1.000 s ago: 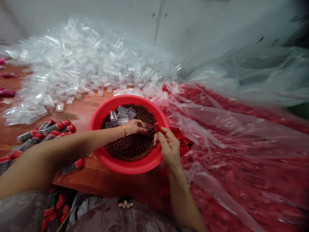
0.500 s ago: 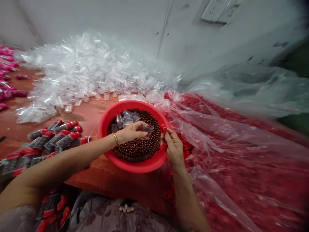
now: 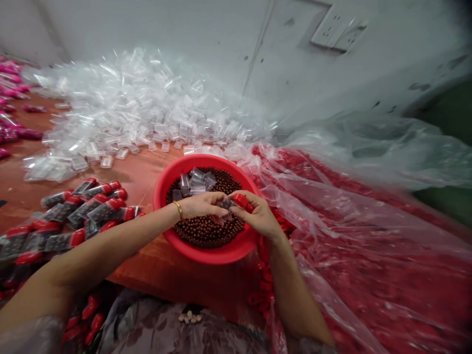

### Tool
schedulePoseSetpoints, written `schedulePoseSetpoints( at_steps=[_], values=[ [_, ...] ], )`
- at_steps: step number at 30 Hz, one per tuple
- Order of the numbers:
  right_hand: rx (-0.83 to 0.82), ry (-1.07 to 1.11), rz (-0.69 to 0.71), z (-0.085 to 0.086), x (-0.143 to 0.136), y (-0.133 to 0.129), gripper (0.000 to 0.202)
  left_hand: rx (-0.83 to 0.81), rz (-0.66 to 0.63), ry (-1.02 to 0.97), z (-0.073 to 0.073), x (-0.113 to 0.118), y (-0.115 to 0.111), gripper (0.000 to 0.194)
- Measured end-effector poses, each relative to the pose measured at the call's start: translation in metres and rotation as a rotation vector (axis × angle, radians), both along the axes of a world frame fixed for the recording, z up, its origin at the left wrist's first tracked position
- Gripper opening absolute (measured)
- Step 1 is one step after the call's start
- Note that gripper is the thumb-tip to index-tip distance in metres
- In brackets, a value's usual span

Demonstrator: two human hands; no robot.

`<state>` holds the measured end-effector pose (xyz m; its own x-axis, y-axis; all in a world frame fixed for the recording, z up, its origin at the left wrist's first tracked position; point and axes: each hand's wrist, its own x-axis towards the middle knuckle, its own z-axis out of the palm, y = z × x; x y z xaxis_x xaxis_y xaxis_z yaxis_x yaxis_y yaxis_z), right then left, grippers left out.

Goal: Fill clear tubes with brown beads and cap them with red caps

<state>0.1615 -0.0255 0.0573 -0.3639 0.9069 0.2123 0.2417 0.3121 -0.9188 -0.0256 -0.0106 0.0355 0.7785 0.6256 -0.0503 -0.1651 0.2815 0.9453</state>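
Head view: the left hand (image 3: 201,205) and right hand (image 3: 258,212) meet over the red bowl (image 3: 206,250), fingertips almost touching. The left hand's fingers are pinched shut on a small clear tube (image 3: 225,203), held just above the beads (image 3: 201,232). The right hand is curled closed around a red cap (image 3: 241,200), which sits right at the tube's end; whether cap and tube touch is too blurred to tell. A gold bracelet (image 3: 179,210) circles the left wrist.

The bowl stands on the reddish-brown surface (image 3: 140,172), filled with dark brown beads, with a few empty clear tubes (image 3: 194,180) lying on them at the far side. Left of the bowl lie filled tubes with red caps (image 3: 88,209). Behind it spreads a heap of clear tubes (image 3: 129,113). To the right, a plastic sheet (image 3: 361,221) covers a mass of red caps (image 3: 368,275).
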Motion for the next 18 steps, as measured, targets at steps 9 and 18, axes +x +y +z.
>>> schedulePoseSetpoints(
  at_steps=[9, 18],
  values=[
    [-0.152, 0.049, -0.044, -0.011, -0.002, 0.0, 0.035, 0.023, -0.005, 0.076, 0.005, -0.001, 0.001, 0.032],
    [-0.095, -0.019, 0.03, -0.007, -0.004, 0.005, 0.024, -0.053, -0.042, 0.148, 0.008, -0.002, 0.002, 0.015]
  ],
)
